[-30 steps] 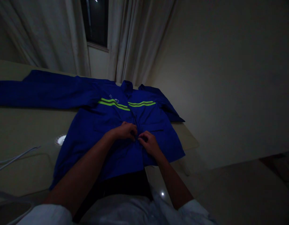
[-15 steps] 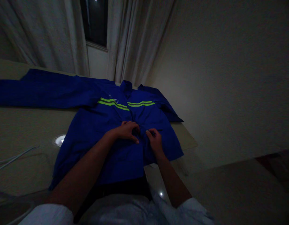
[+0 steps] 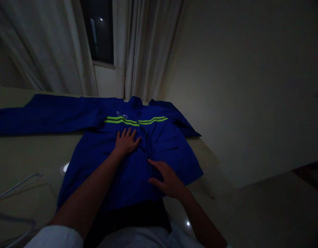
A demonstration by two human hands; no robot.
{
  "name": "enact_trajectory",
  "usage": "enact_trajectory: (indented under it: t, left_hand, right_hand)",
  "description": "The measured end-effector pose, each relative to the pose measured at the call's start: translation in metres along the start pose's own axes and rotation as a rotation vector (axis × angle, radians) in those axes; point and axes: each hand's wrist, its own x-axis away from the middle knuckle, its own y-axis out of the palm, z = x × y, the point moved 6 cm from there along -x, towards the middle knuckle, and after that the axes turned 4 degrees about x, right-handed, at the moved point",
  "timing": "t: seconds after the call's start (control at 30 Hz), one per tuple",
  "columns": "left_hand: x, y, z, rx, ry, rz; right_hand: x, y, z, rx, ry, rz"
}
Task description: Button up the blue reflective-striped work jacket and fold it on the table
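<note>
A dark blue work jacket (image 3: 97,172) lies spread on the table, its collar at the far side and its hem toward me. Yellow-green stripes cross its chest, with a pale print above them on the left. My left hand (image 3: 126,142) rests flat on the jacket just below the stripes, fingers spread. Lower down, by the front opening, is my right hand (image 3: 168,179), its thumb and forefinger apart and the forefinger at the placket edge. Its other fingers are partly hidden. One sleeve stretches far left; the other angles off to the right.
A pale table (image 3: 40,151) carries the jacket, with a white cable (image 3: 22,182) at its left. Light curtains (image 3: 146,44) hang behind it around a dark window (image 3: 99,34). A plain wall (image 3: 239,86) rises on the right.
Both hands have released the front edges at the jacket's middle. The left has moved up and left and flattened out; the right has moved lower with its fingers opened.
</note>
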Motion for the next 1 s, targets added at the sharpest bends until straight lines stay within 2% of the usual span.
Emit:
enact_trajectory:
  t: [0.1,0.2,0.27,0.33,0.4,0.47,0.6,0.67,0.73,0.8,0.87,0.93,1.0]
  left_hand:
    - [-0.011,-0.001,-0.005,-0.016,0.001,-0.006]
    - [-0.010,0.001,-0.006,-0.040,0.044,-0.006]
    - [-0.004,-0.001,-0.003,-0.064,0.089,0.053]
    - [0.003,-0.003,0.001,-0.075,0.135,0.104]
    - [0.009,-0.002,0.004,-0.075,0.170,0.069]
    - [0.012,0.002,0.006,-0.082,0.183,0.013]
    - [0.018,0.005,0.007,-0.117,0.199,0.032]
    - [0.021,0.009,0.007,-0.125,0.228,-0.034]
    - [0.023,0.008,0.005,-0.137,0.247,-0.118]
    - [0.019,-0.002,0.004,-0.156,0.266,-0.169]
    - [0.009,-0.016,0.005,-0.163,0.316,-0.218]
    - [-0.012,-0.031,0.005,-0.159,0.334,-0.257]
    - [-0.046,-0.043,0.000,-0.150,0.293,-0.246]
  right_hand:
    - [-0.007,0.007,0.005,0.136,-0.004,-0.001]
    - [-0.018,0.009,0.011,0.207,-0.036,-0.040]
    - [-0.029,-0.001,0.015,0.128,-0.061,-0.010]
    - [-0.046,-0.018,0.021,0.055,-0.089,0.098]
    - [-0.070,-0.035,0.029,0.053,-0.103,0.216]
    - [-0.103,-0.039,0.038,0.093,-0.104,0.215]
    - [-0.180,-0.017,0.059,0.238,-0.028,0.018]
    - [-0.211,-0.001,0.068,0.309,0.010,-0.063]
    - [-0.230,0.015,0.076,0.352,0.030,-0.124]
    - [-0.237,0.027,0.080,0.370,0.031,-0.098]
    - [-0.236,0.032,0.083,0.360,0.029,0.005]
    - [-0.231,0.034,0.083,0.338,0.014,0.099]
    - [-0.227,0.035,0.081,0.325,-0.007,0.146]
